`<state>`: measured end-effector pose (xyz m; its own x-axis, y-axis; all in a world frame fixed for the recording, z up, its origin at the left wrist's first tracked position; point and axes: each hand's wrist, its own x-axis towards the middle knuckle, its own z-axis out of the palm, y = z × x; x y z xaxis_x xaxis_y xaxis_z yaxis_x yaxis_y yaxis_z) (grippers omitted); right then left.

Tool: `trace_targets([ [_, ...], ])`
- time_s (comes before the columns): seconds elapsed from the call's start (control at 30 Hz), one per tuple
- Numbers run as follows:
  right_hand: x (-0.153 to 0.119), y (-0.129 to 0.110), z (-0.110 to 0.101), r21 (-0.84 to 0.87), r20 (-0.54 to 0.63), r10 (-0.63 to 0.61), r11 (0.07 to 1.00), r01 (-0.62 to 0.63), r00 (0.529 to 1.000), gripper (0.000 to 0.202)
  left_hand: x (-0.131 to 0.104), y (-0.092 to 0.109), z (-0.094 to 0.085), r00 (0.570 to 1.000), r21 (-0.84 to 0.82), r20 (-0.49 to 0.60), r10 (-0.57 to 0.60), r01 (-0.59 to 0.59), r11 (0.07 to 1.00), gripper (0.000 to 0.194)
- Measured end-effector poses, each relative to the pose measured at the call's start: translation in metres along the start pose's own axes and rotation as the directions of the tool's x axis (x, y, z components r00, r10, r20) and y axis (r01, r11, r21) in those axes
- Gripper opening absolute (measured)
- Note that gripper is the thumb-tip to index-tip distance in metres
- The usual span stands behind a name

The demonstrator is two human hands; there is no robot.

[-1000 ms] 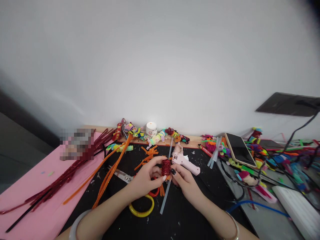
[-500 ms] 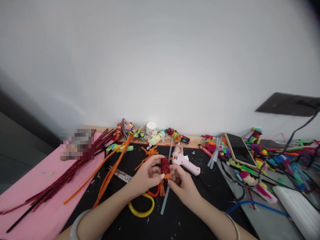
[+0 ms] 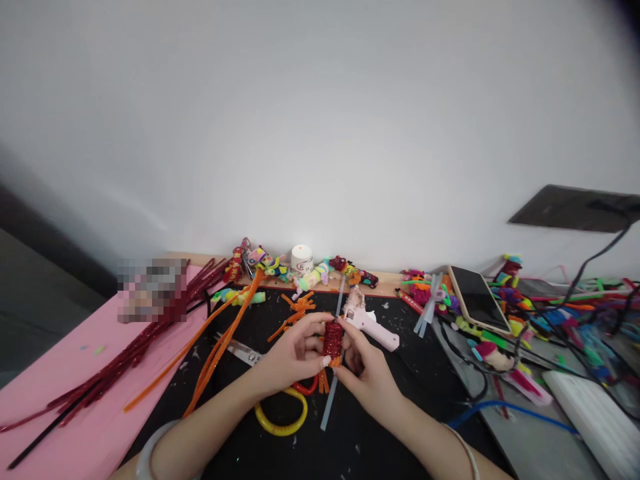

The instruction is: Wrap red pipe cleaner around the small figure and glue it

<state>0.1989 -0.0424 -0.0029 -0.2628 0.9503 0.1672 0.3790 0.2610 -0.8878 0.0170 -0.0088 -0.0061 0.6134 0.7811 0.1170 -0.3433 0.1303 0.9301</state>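
Observation:
A dark red glittery cylinder [image 3: 333, 339] with orange at its lower end is held between both hands above the black mat [image 3: 370, 427]. My left hand [image 3: 300, 350] grips it from the left, thumb near its lower edge. From the right, my right hand [image 3: 361, 357] closes on it, with fingertips at its top and thumb near the orange end. Beneath the hands lie scissors [image 3: 281, 430] with yellow and red handles, short orange pieces and a translucent stick [image 3: 329, 403]. A pale pink glue gun [image 3: 377, 330] rests just beyond my right hand.
Red glittery stems [image 3: 145, 340] and long orange stems [image 3: 215, 360] lie at the left, partly over a pink sheet [image 3: 55, 387]. Small colourful figures and a white jar [image 3: 301, 259] line the wall. At right are a phone [image 3: 480, 299], cords and a white power strip [image 3: 595, 427].
The red cylinder has turned between my hands, so less of its orange end shows. My right fingers have moved up to its top edge.

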Motion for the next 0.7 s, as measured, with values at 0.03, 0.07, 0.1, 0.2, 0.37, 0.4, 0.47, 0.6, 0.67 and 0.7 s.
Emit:
trace_targets([
  [0.03,0.0002,0.0006,-0.0001,0.009,0.001,-0.007,1.000,0.006,1.000,0.063,-0.0002,-0.0006,-0.0001,1.000,0.004,-0.002,-0.002,0.003,1.000,0.054],
  [0.07,0.0003,0.0014,-0.0002,0.021,0.001,-0.013,1.000,0.013,1.000,0.062,-0.0003,-0.0011,-0.0002,1.000,0.008,-0.002,-0.007,0.007,1.000,0.056],
  [0.1,0.0004,0.0022,-0.0003,0.031,0.003,-0.018,0.999,0.018,1.000,0.060,-0.0005,-0.0014,-0.0003,1.000,0.014,-0.004,-0.014,0.014,1.000,0.057],
  [0.2,0.0006,0.0043,-0.0007,0.056,0.001,-0.016,0.998,0.016,1.000,0.056,-0.0009,-0.0013,-0.0004,0.999,0.030,-0.014,-0.042,0.042,0.999,0.058],
  [0.37,0.0010,0.0048,-0.0018,0.059,-0.011,-0.001,0.998,0.002,1.000,0.051,-0.0010,0.0019,0.0008,0.997,0.057,-0.013,-0.081,0.082,0.995,0.053],
  [0.4,0.0010,0.0047,-0.0018,0.058,-0.010,-0.005,0.998,0.006,1.000,0.051,-0.0009,0.0024,0.0009,0.996,0.060,-0.011,-0.086,0.086,0.994,0.052],
  [0.47,0.0007,0.0050,-0.0018,0.056,-0.007,-0.011,0.998,0.011,1.000,0.051,-0.0007,0.0028,0.0009,0.996,0.056,-0.009,-0.087,0.087,0.995,0.050],
  [0.6,0.0006,0.0059,-0.0012,0.053,-0.004,-0.008,0.999,0.008,1.000,0.051,-0.0004,0.0024,0.0000,0.996,0.046,-0.012,-0.094,0.094,0.994,0.051],
  [0.67,0.0008,0.0061,-0.0009,0.057,0.000,-0.007,0.998,0.007,1.000,0.050,0.0000,0.0026,-0.0004,0.995,0.045,-0.012,-0.098,0.098,0.994,0.051],
  [0.7,0.0008,0.0059,-0.0008,0.060,0.003,-0.005,0.998,0.005,1.000,0.051,0.0002,0.0030,-0.0005,0.995,0.042,-0.010,-0.099,0.099,0.994,0.051],
])
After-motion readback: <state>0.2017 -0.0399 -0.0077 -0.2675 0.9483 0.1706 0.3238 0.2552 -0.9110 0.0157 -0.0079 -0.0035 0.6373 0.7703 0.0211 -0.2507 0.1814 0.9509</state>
